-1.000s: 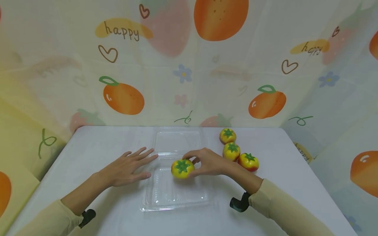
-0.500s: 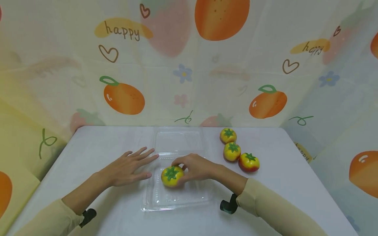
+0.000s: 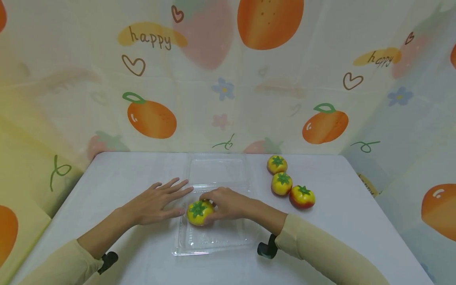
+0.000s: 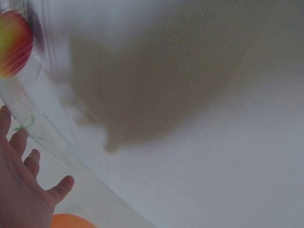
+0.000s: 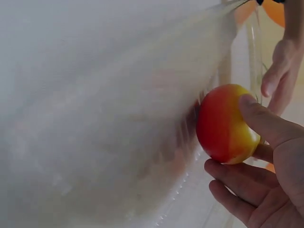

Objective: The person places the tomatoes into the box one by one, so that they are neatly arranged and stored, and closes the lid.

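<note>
My right hand (image 3: 228,204) holds a yellow-and-red round fruit (image 3: 197,213) with a green star-shaped top, thumb and fingers at its sides. It is within the left part of a clear plastic clamshell box (image 3: 224,239); whether it touches the bottom I cannot tell. In the right wrist view the fruit's red underside (image 5: 213,126) shows. To the left, my left hand (image 3: 153,204) has its fingers spread and holds nothing, fingertips near the box's left edge. The left wrist view shows this hand (image 4: 21,190) with the fruit (image 4: 16,45) behind clear plastic.
The box's lid (image 3: 218,170) lies opened back toward the rear edge of the white table (image 3: 124,170). At the back right, a far fruit (image 3: 277,164), a middle fruit (image 3: 281,184) and a near fruit (image 3: 302,197) sit close together. A printed cloth (image 3: 263,107) hangs behind.
My right hand has carried the fruit left and slightly nearer to me, from the box's middle to its left side. My left hand has stayed in place.
</note>
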A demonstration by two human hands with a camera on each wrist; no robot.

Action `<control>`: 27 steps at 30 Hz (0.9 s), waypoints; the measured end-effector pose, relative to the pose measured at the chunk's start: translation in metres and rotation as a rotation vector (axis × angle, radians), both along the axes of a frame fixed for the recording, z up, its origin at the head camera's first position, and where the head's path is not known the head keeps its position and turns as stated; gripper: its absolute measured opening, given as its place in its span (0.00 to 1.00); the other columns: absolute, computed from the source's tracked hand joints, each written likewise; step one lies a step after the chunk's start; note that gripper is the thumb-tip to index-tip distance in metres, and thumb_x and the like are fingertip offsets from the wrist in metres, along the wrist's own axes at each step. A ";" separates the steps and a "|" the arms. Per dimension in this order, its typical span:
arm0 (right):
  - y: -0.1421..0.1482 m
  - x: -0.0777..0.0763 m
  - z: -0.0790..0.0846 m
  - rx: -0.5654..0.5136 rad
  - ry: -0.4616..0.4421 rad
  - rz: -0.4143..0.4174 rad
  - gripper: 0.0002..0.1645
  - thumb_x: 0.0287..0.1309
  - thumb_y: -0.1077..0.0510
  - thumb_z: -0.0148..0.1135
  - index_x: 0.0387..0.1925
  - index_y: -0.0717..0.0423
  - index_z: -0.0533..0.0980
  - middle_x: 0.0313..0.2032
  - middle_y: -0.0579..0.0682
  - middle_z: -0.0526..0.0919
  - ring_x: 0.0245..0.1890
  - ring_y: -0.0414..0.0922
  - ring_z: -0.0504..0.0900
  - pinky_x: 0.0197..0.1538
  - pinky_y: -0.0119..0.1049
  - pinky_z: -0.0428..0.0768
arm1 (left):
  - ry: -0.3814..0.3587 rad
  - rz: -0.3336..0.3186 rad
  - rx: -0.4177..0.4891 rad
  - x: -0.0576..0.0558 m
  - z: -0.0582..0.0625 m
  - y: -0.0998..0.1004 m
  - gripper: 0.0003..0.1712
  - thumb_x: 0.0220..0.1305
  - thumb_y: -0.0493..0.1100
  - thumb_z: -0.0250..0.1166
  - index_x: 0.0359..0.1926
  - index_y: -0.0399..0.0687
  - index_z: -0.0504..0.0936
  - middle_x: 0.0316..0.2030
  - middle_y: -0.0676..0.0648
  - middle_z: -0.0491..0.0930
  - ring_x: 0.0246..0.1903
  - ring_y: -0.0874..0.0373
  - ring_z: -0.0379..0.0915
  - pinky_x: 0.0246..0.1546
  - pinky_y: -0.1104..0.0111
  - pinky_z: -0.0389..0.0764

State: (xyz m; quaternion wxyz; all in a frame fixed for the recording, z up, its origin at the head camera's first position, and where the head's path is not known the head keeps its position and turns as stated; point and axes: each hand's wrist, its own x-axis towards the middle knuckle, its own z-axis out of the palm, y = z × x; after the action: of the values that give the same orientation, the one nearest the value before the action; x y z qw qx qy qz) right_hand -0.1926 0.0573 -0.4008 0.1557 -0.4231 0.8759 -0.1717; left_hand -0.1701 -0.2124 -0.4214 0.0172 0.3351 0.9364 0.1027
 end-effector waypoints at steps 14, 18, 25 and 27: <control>-0.010 -0.003 0.005 0.068 0.052 -0.019 0.35 0.55 0.43 0.74 0.61 0.54 0.77 0.53 0.45 0.84 0.46 0.36 0.80 0.53 0.27 0.77 | 0.027 -0.010 -0.001 -0.001 -0.002 -0.001 0.38 0.68 0.66 0.55 0.75 0.63 0.63 0.75 0.49 0.59 0.74 0.42 0.51 0.61 0.35 0.64; -0.007 -0.001 0.007 0.093 0.070 -0.031 0.38 0.55 0.41 0.72 0.63 0.54 0.75 0.56 0.46 0.83 0.51 0.39 0.80 0.57 0.31 0.77 | 0.028 -0.012 -0.004 -0.001 0.000 0.000 0.38 0.69 0.67 0.53 0.75 0.63 0.63 0.74 0.48 0.60 0.73 0.41 0.52 0.61 0.35 0.64; 0.016 0.007 0.018 0.092 0.085 -0.079 0.41 0.57 0.38 0.69 0.67 0.51 0.72 0.63 0.48 0.77 0.62 0.45 0.76 0.62 0.44 0.75 | -0.015 0.009 0.002 0.000 0.002 0.001 0.39 0.68 0.68 0.53 0.75 0.63 0.63 0.75 0.48 0.59 0.74 0.40 0.51 0.62 0.34 0.62; 0.027 0.010 0.023 0.074 0.070 -0.092 0.41 0.57 0.39 0.70 0.68 0.51 0.71 0.64 0.49 0.76 0.61 0.46 0.76 0.61 0.45 0.76 | -0.025 0.015 -0.002 0.000 0.001 0.001 0.39 0.68 0.68 0.53 0.75 0.63 0.62 0.75 0.48 0.59 0.74 0.40 0.50 0.62 0.34 0.61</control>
State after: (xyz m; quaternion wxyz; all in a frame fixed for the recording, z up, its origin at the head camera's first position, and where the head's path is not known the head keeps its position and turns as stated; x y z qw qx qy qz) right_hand -0.1828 0.0842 -0.3780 0.1325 -0.3819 0.9052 -0.1313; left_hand -0.1703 -0.2117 -0.4205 0.0284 0.3269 0.9386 0.1062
